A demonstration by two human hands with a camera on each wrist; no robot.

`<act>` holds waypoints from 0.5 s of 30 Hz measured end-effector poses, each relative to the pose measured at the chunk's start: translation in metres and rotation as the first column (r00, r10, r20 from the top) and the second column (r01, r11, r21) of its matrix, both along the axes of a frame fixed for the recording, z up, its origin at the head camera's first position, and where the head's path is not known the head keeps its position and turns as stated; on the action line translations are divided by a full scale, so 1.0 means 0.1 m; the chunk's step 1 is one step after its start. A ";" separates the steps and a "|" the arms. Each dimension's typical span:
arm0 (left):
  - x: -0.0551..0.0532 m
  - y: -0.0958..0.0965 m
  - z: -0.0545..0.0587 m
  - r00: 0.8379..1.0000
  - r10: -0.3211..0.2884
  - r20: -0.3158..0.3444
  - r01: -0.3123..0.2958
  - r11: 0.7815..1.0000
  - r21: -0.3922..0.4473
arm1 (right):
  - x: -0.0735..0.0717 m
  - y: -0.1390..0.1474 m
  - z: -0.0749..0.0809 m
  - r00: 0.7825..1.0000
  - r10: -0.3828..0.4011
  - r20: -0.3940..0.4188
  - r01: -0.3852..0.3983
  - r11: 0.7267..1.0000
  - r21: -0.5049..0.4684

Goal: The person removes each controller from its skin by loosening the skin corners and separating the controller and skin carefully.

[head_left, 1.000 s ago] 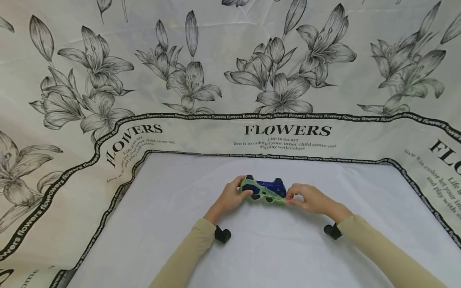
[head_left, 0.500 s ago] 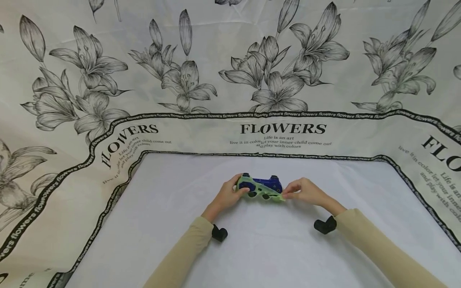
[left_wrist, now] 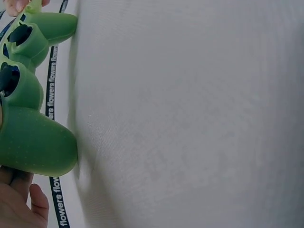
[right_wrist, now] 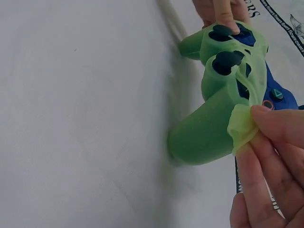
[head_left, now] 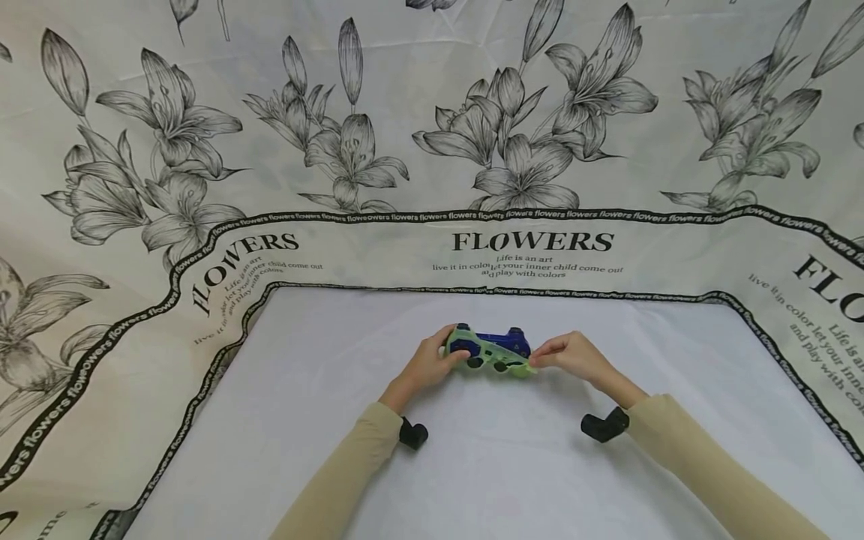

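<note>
A blue game controller is held at its left end, over the white surface, by the left grip. A soft green cover is stretched partly over it, with the triangle button left exposed; the cover's right edge is pinched by the right grip.

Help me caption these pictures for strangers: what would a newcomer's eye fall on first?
Probably the blue game controller in its green cover, held by the left hand toward the far side of the white surface. In the right wrist view, the right hand pinches a folded flap of that cover, with buttons exposed beside it. Beyond, large line-drawn flowers spread across the pale cloth.
</note>
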State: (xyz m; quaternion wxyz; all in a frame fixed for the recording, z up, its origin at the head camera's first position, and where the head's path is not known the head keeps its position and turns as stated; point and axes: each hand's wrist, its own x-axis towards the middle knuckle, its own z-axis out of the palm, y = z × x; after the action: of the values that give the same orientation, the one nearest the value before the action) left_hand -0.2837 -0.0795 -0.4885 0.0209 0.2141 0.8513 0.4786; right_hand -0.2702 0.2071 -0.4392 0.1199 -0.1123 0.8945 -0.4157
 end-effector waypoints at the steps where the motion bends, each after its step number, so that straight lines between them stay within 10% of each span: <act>1: 0.00 0.00 0.01 1.000 0.002 0.004 -0.002 1.000 -0.002 | 0.00 -0.01 0.02 1.000 -0.020 0.013 0.019 1.000 0.010; 15: 0.00 0.02 0.03 1.000 0.010 0.018 -0.010 1.000 -0.013 | -0.08 -0.07 0.14 0.976 -0.095 0.197 0.101 0.995 -0.019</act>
State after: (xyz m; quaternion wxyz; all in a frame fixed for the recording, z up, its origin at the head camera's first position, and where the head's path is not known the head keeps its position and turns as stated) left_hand -0.2836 -0.0777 -0.4860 0.0278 0.2054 0.8552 0.4751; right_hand -0.2781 0.2004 -0.4252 0.1849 -0.0285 0.8767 -0.4432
